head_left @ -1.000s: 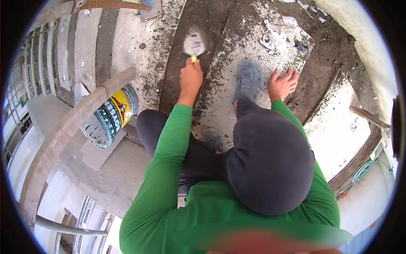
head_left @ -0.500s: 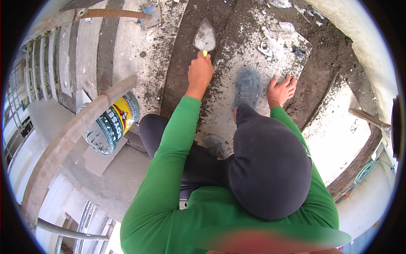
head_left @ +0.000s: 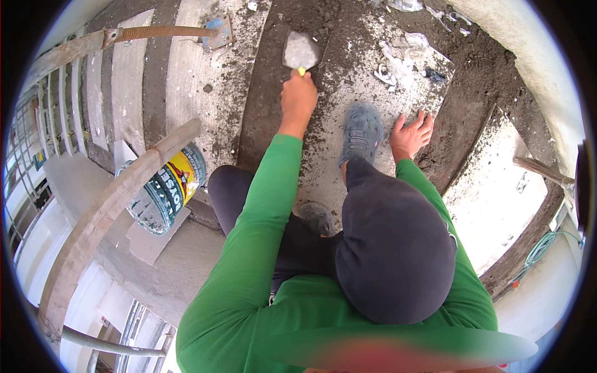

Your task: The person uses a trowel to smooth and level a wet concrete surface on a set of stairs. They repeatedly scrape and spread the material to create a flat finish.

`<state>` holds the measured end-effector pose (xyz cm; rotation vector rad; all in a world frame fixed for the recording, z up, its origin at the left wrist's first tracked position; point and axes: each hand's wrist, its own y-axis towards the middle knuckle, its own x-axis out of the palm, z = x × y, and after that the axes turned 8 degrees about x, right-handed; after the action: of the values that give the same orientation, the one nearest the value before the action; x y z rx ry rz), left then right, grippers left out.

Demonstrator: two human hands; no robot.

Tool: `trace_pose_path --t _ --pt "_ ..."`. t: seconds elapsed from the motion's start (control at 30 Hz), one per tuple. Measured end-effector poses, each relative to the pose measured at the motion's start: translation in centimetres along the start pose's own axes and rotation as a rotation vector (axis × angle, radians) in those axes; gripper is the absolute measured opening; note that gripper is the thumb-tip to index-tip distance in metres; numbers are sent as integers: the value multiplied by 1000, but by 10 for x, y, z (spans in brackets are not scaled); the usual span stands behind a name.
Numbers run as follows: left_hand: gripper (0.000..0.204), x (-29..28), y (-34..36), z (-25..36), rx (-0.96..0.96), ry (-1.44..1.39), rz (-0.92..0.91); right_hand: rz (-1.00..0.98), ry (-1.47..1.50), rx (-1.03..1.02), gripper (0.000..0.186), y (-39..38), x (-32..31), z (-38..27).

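Note:
My left hand (head_left: 298, 99) is closed round the yellow handle of a pointing trowel (head_left: 301, 51). Its grey blade points away from me over a strip of dark soil (head_left: 268, 93) between pale boards; the tip does not show clearly, and I cannot tell if it is in the soil. Fingers spread, my right hand (head_left: 411, 133) is empty beside my grey clog (head_left: 362, 130), over the right part of a soil-speckled pale board (head_left: 336, 130).
A paint bucket (head_left: 166, 193) stands at the left behind a slanting wooden bar (head_left: 112, 205). A rusty rod with a plate (head_left: 217, 32) lies far left. Crumpled plastic (head_left: 407, 59) is on the board; a wooden handle (head_left: 540, 169) and green cord (head_left: 540, 248) lie right.
The trowel blade has tilted, so its pointed tip now looks blunt and shorter. My left hand has shifted slightly right, while the right hand stays nearly in place.

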<state>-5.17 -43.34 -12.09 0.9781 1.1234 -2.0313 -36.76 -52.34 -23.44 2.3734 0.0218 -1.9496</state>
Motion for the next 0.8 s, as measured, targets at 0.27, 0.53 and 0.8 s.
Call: trace_pose_path --t 0.27,0.53,0.8 --pt "40 -41 42 -6 262 186 37 36 -17 -19 71 -1 4 5" --pt "42 -2 25 11 166 85 -4 6 -31 -15 71 0 1 4" --pt "45 -43 79 10 285 117 5 19 -33 2 70 1 2 3"
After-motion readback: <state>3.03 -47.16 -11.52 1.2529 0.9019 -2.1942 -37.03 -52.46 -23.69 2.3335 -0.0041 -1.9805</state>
